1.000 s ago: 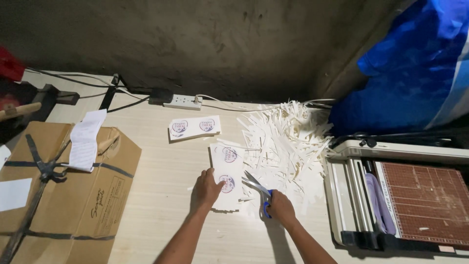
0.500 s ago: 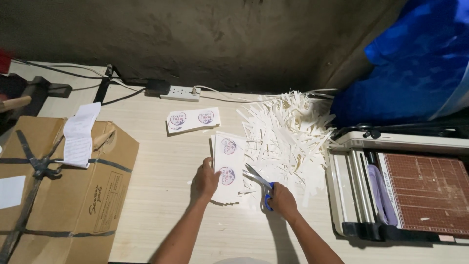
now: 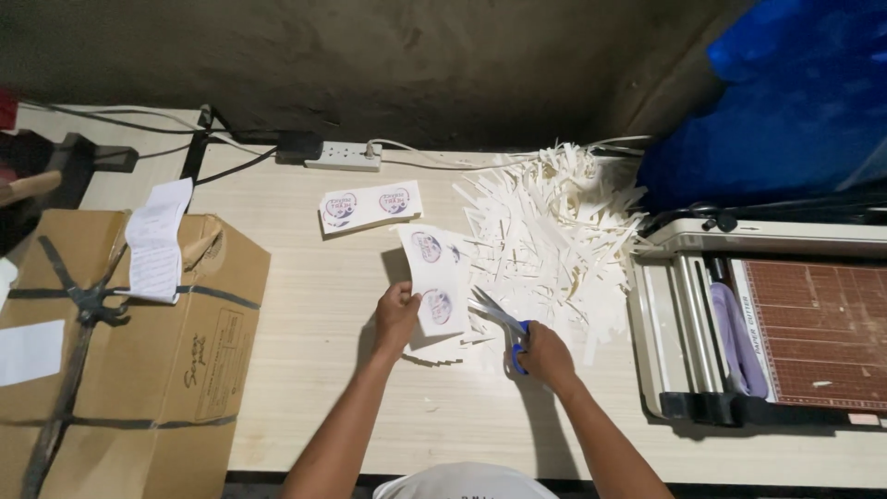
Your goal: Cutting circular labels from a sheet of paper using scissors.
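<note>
1. While the left hand (image 3: 395, 319) pinches the lower left edge of a white label strip (image 3: 432, 277), its grip is closed on the paper, thumb on top, and the strip is lifted a little off the light wooden surface (image 3: 314, 370).
2. That strip carries two round printed badges, one above the other, and sits near the middle of the surface, between the two hands.
3. At the strip's right edge the right hand (image 3: 545, 356) holds blue-handled scissors (image 3: 504, 323), its grip wrapped through the handles; the blades are spread and point up and left toward the strip.
4. Just beyond the strip lies a second label strip (image 3: 370, 205) with two badges side by side, flat on the surface.
5. A heap of white paper offcuts (image 3: 554, 231) spreads to the right of both strips, touching the area under the scissors.
6. Farther right stands a paper trimmer (image 3: 767, 323) with a brown gridded bed.
7. On the left rests a cardboard box (image 3: 139, 351) with black strapping and a paper slip on top.
8. A white power strip (image 3: 344, 155) lies along the far wall, and blue sheeting (image 3: 785, 102) fills the upper right.
</note>
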